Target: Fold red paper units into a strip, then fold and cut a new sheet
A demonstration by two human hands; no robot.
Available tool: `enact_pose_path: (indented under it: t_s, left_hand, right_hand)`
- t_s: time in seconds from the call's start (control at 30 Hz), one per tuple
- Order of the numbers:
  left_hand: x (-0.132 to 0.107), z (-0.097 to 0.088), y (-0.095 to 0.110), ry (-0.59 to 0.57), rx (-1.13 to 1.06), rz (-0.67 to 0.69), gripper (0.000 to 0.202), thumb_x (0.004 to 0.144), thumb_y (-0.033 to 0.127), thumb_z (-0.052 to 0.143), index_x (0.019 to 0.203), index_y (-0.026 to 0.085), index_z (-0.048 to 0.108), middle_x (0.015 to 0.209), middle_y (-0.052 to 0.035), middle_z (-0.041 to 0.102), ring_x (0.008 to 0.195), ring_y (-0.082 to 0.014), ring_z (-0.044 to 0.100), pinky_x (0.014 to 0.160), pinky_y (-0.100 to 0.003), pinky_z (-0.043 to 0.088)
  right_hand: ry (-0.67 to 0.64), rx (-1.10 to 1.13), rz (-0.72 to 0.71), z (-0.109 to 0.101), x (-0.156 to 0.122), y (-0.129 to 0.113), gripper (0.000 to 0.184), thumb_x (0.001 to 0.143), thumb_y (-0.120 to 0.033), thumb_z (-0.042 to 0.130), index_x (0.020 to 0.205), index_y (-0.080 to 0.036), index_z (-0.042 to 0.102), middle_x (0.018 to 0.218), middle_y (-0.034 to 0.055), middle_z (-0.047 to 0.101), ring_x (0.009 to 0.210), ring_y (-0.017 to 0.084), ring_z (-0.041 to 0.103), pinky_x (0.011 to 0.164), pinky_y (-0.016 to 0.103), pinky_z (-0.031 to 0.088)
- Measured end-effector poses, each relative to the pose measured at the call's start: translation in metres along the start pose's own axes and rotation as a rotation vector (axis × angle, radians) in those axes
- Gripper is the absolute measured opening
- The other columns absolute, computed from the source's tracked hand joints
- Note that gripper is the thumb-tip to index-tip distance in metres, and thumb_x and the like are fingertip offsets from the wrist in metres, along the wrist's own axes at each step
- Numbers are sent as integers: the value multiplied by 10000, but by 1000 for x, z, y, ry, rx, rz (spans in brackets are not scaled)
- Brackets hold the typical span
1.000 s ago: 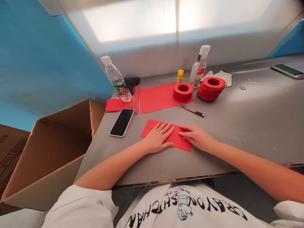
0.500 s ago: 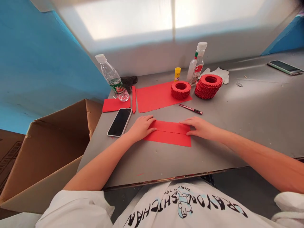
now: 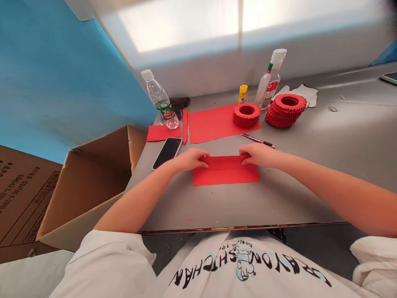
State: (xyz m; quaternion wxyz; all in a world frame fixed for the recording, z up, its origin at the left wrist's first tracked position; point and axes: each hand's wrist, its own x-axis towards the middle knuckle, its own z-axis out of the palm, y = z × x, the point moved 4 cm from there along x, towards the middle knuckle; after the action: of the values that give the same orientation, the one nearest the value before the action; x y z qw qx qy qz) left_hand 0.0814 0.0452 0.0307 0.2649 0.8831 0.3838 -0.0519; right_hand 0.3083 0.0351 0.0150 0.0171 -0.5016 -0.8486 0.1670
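Left hand: left hand [image 3: 190,160], fingers together and curled onto the sheet's upper left edge; pinch or press, cannot tell.
Right hand: right hand [image 3: 259,155], fingers together and curled onto the upper right edge; pinch or press, cannot tell.
Work piece: rectangular folded red paper sheet [image 3: 226,174], flat on the grey work table [image 3: 325,182], crease running lengthwise, between the hands.
Nearest left: black-screened smartphone [image 3: 167,153], just beside the left hand.
Nearest right: slim red-and-black pen-like tool [image 3: 259,140], near the right hand.
Red paper: large flat red sheet [image 3: 217,123], narrow red paper strip [image 3: 185,126], small red paper piece [image 3: 163,133], all beyond the work piece.
Paper rings: low red folded-paper ring [image 3: 246,115] on the large sheet; taller red folded-paper ring [image 3: 285,110] beside it.
Back edge: clear plastic water bottle [image 3: 161,99], clear bottle with red label [image 3: 267,86], yellow glue stick [image 3: 242,93].
Left of table: open brown cardboard box [image 3: 93,182].
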Motion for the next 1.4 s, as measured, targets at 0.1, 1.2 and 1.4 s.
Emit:
enact_pose_path:
  t_s: [0.1,1.2,1.4]
  left_hand:
    - [2,-1,-3,-35,-26,14,316,776,430,517,955,187,609,835,1,605,749,-150,534,606,-214,386]
    - [-7,83,37,355,380,237,479,819,84,346,1297,84,378,1386,-157,350,1306,-269,275,1041,-425,327]
    - [-7,80,38,277,317,219,535,802,67,348,1336,85,322,1418,-164,285,1330,-276,201,1064,-439,286]
  right_hand:
    - [49,2,1,0,1,3,158,703,-286,618,841,-232,565,729,-10,624,632,161,564,502,252,350]
    - [497,-253,-296,52,-55,-50,329,839,-131,480,1152,-81,570,1169,120,598,1099,229,528,964,374,447]
    - [502,-252,-287,52,-55,-50,337,839,-127,484,1162,-63,556,1186,118,588,1120,242,512,955,406,450]
